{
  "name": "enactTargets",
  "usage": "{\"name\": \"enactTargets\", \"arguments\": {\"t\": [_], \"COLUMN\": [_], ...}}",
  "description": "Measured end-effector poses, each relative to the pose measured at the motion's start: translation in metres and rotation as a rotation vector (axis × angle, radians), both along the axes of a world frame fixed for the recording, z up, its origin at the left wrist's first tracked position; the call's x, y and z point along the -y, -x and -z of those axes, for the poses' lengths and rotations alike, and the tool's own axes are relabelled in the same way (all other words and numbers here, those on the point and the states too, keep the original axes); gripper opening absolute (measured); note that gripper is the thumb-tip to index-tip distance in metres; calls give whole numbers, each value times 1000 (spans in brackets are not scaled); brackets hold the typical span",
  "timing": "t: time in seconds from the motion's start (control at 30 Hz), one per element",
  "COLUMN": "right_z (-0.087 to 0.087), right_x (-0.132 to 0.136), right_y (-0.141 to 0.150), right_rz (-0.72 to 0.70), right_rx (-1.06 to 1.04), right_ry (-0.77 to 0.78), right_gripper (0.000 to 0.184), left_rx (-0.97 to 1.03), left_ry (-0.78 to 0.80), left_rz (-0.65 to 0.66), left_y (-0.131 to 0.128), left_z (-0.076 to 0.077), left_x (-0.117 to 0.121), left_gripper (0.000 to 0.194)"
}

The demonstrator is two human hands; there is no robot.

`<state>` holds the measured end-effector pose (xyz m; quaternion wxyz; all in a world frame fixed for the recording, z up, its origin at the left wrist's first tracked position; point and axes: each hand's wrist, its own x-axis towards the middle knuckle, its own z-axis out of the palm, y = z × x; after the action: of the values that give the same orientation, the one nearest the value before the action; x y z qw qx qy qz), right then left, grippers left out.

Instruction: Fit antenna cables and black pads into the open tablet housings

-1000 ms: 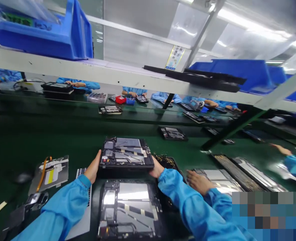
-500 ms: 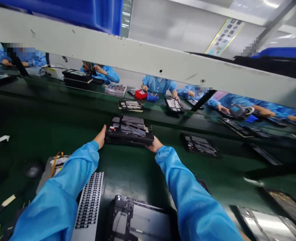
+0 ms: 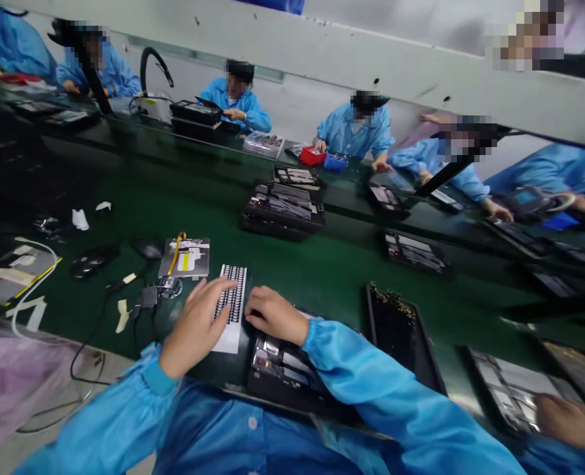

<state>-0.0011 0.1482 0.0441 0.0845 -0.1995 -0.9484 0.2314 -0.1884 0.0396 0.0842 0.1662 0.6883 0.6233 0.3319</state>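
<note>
My left hand (image 3: 198, 326) is over a white sheet with rows of small black stickers (image 3: 229, 340). Its fingers are spread and hold nothing; whether they touch the sheet I cannot tell. Just right of the sheet, my right hand (image 3: 275, 315) has its fingers curled in, and what is between the fingertips is hidden. Under the right wrist and sleeve lies an opened flat electronic device (image 3: 277, 366) with its inner parts showing. Farther off, a stack of similar opened devices (image 3: 282, 204) rests on the green bench, apart from both hands.
A grey flat part with an orange ribbon (image 3: 186, 257), a black mouse (image 3: 94, 260) and cables lie left. A black tray with gold bits (image 3: 396, 323) stands right. Another person's hand (image 3: 567, 419) is over a device at far right. Co-workers sit opposite, beneath a white beam (image 3: 322, 49).
Both hands have let go of the device stack, which stays on the bench, and have drawn back to the sticker sheet. The view has tilted down, bringing more of the near bench into sight.
</note>
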Motion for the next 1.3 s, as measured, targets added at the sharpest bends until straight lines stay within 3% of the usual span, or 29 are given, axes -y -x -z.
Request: {"name": "enactTargets", "arguments": {"t": [0.1, 0.17, 0.23, 0.3, 0.5, 0.6, 0.67, 0.77, 0.87, 0.97, 1.1, 1.2, 1.3], "right_z": [17, 22, 24, 23, 22, 3, -23, -67, -83, -57, -4, 15, 17], "right_x": [17, 20, 23, 27, 39, 33, 28, 34, 66, 113, 159, 169, 161], "right_y": [25, 32, 37, 41, 60, 50, 22, -47, -112, -145, -143, -132, -126], "right_rz": [4, 13, 16, 22, 72, 66, 77, 171, 352, 511, 605, 655, 672], "right_rx": [142, 171, 198, 218, 245, 228, 109, -219, -278, -220, -176, -174, -157], "right_ry": [-84, -95, -111, -124, -159, -122, -69, 13, 53, 95, 104, 48, 2], "right_gripper": [6, 8, 8, 7, 14, 12, 10, 9, 7, 8, 9, 10, 9], "left_rx": [-178, -207, -199, -195, -193, -184, -174, -159, -86, -58, -91, -104, -91], "left_ry": [111, 143, 147, 138, 113, 115, 102, -29, -149, -189, -217, -201, -167], "left_rz": [48, 54, 55, 53, 89, 109, 119, 75, 72, 230, 287, 313, 344], "left_y": [6, 9, 11, 12, 19, 24, 22, 7, -26, -69, -110, -115, -111], "left_z": [55, 83, 99, 106, 108, 109, 103, 80, 51, 41, 65, 81, 82], "left_x": [16, 16, 15, 16, 12, 6, 6, 19, 47, 69, 64, 50, 42], "left_gripper": [53, 58, 59, 59, 65, 63, 58, 47, 37, 28, 20, 16, 13]}}
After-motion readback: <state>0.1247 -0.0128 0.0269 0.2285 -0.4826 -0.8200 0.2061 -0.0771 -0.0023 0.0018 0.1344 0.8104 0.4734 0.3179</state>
